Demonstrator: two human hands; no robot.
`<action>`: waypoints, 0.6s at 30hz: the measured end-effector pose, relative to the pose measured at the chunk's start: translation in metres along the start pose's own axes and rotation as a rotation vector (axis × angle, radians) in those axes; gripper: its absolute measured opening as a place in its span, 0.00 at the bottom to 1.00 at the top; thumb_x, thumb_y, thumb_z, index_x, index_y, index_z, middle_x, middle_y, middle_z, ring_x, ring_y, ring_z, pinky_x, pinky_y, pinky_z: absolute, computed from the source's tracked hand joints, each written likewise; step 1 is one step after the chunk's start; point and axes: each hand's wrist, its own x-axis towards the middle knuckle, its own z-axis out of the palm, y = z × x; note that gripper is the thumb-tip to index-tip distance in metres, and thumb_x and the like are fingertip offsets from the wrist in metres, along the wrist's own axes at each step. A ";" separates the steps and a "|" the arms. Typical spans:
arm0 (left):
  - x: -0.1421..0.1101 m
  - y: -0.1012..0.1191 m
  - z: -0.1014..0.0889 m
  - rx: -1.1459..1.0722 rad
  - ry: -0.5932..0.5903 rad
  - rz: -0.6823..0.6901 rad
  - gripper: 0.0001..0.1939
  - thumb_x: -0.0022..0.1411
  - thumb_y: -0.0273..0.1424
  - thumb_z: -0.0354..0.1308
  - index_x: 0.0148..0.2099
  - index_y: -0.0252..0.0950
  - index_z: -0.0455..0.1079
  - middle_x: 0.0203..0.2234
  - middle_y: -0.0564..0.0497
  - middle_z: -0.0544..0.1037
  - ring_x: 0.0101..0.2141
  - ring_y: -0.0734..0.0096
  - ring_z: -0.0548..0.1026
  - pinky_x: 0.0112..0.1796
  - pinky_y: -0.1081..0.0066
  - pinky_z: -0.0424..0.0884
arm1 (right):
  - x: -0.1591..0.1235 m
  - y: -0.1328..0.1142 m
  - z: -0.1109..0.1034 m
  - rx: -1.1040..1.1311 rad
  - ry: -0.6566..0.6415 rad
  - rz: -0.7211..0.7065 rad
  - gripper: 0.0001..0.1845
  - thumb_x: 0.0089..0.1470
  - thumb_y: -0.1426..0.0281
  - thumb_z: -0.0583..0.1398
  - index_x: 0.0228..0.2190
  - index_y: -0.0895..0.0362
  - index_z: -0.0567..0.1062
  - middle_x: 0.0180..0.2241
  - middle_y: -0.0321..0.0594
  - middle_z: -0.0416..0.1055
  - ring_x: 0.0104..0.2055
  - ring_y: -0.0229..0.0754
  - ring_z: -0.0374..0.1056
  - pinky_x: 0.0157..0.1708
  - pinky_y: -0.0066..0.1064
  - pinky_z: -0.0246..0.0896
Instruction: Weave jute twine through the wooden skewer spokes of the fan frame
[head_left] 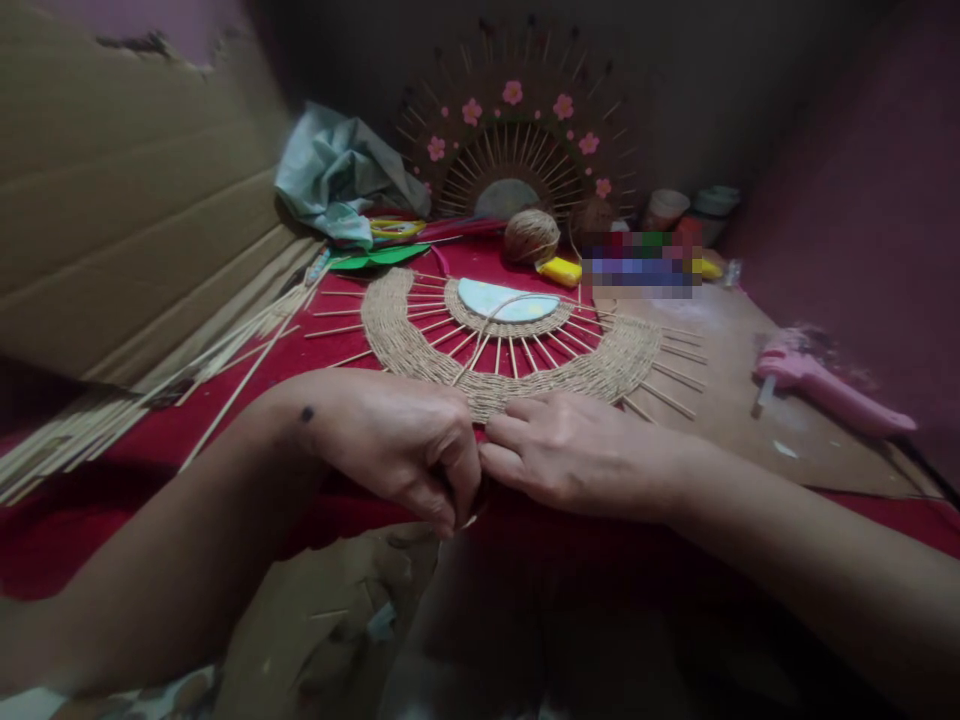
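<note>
A half-round fan woven of twine over thin sticks lies on the red cloth, its curved edge toward me. A pale blue half-disc sits at its centre, and a loose strand of twine crosses it. My left hand is closed in a pinch just off the fan's near edge. A small pale tip shows at those fingertips; what they grip is mostly hidden. Beside it, my right hand has its fingers curled against the front of the woven band, apparently holding that edge.
Loose sticks lie at left beside a cardboard wall. Behind are a twine ball, green cloth and a flowered fan standing upright. A pink glue gun rests on the brown board at right.
</note>
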 end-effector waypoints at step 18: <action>-0.024 -0.005 -0.024 0.091 0.290 -0.275 0.07 0.57 0.31 0.54 0.31 0.37 0.73 0.25 0.52 0.74 0.26 0.72 0.68 0.29 0.75 0.63 | -0.009 -0.001 0.012 0.170 0.223 0.156 0.14 0.58 0.76 0.47 0.29 0.59 0.72 0.30 0.43 0.66 0.30 0.39 0.58 0.26 0.31 0.51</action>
